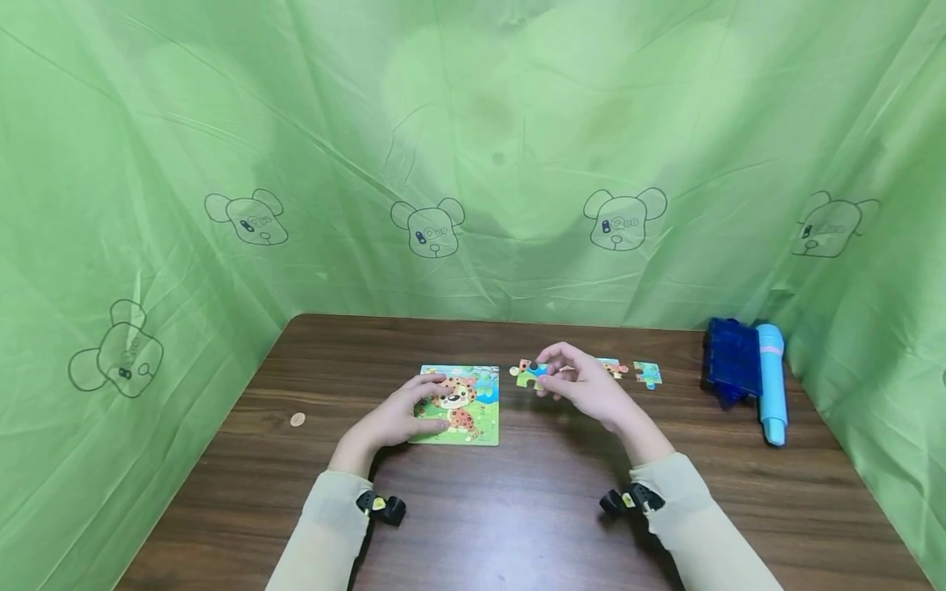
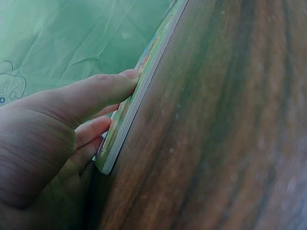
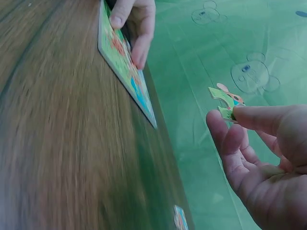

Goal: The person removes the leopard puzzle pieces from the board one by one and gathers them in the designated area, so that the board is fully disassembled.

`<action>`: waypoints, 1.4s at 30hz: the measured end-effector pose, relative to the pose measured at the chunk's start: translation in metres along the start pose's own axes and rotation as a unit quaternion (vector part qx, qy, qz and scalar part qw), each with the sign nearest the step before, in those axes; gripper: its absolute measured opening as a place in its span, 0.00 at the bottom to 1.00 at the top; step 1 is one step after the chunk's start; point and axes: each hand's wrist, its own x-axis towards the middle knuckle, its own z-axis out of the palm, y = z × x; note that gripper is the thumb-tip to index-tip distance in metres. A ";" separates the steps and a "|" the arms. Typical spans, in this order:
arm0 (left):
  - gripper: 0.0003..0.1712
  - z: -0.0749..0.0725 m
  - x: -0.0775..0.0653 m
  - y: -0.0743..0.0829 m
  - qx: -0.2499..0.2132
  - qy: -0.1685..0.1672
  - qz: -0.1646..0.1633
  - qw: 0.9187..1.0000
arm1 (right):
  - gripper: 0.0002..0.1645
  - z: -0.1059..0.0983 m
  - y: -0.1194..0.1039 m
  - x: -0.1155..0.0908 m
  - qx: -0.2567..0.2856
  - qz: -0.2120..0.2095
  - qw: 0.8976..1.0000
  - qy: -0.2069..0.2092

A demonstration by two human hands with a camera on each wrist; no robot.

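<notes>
A square jigsaw board (image 1: 480, 427) with a spotted cartoon animal on a green ground lies flat on the table. My left hand (image 1: 399, 413) rests on its left part, thumb near the lower side and fingers spread over the picture. In the left wrist view, the thumb (image 2: 108, 91) touches the board's printed face close to its edge. To the right of the board, my right hand (image 1: 584, 386) pinches a jigsaw piece (image 3: 225, 103) between thumb and fingertips. That piece is green, blue and orange, and the right wrist view has it raised above the table.
Loose jigsaw pieces lie right of my right hand, among them a blue-green one (image 1: 648, 374); the hand partly covers others. Farther right are a dark blue translucent box (image 1: 732, 361) and a light blue stick-like object (image 1: 772, 386). A small round disc (image 1: 297, 419) lies at left. Green curtains (image 1: 473, 164) surround the table.
</notes>
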 end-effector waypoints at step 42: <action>0.36 0.001 -0.001 0.000 -0.010 0.001 -0.008 1.000 | 0.23 -0.157 0.049 -0.093 -0.114 0.096 0.987 0.051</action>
